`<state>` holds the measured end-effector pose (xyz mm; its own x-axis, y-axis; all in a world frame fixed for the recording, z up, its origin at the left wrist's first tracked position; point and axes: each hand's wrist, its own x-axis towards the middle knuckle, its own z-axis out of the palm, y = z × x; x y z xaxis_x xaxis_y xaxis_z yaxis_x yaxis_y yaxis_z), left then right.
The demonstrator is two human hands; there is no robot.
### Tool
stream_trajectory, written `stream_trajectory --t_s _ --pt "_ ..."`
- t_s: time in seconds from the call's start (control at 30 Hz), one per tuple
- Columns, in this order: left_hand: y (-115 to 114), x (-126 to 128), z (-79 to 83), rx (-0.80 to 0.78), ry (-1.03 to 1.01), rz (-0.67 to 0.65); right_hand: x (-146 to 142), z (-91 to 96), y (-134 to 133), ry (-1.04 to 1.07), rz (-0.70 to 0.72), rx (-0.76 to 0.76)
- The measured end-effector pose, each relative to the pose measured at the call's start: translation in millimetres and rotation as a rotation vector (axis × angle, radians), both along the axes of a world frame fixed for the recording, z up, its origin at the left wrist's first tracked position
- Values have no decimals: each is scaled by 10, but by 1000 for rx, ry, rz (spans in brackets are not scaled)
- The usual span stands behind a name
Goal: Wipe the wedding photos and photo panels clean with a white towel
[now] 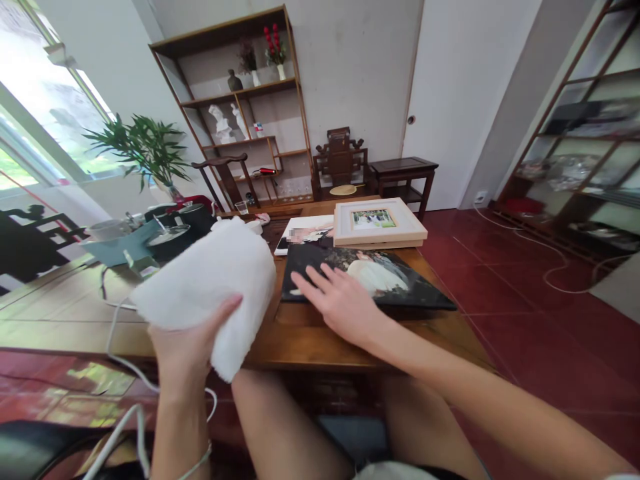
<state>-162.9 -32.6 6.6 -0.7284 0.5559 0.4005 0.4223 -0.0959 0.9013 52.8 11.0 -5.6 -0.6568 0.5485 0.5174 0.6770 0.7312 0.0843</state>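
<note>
A folded white towel (207,277) with fuzzy edges is raised over the table's near side, gripped by my left hand (187,340). The thumb presses on its face, while the other fingers are hidden behind it. My right hand (345,300) rests with fingers spread on the left part of a dark photo panel (420,283). That panel lies flat near the table's front edge and shows a figure in a white dress. Beyond it lie a white photo print (313,230), partly covered, and a pale wooden picture frame (383,223) with a small photo.
The wooden table (320,337) also holds a blue-grey box (117,247), dark pots (173,237) and a glass (242,207) at the left. A white cable (133,367) hangs over its front edge. Chairs, a side table (403,167) and a shelf (240,100) stand behind.
</note>
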Motion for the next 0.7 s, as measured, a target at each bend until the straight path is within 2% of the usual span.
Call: stream_trajectory --t_s 0.07,0.13,0.23,0.33,0.43,0.53,0.7 --pt "-45 -24 116 -43 153 61 152 221 28 187 12 3" --pt "-46 -73 149 -127 329 131 319 437 54 429 38 23" --pt "8 -176 71 -175 578 172 563 696 92 826 -16 144" --pt "80 -236 -39 -151 820 132 773 813 158 1187 6 179" --pt "140 -211 -83 -96 1031 92 930 769 243 1543 47 80" --pt "178 -136 -77 -26 1104 95 1013 594 287 1846 50 -2" --pt "187 70 -122 -66 1168 -16 993 180 188 2181 -110 -176"
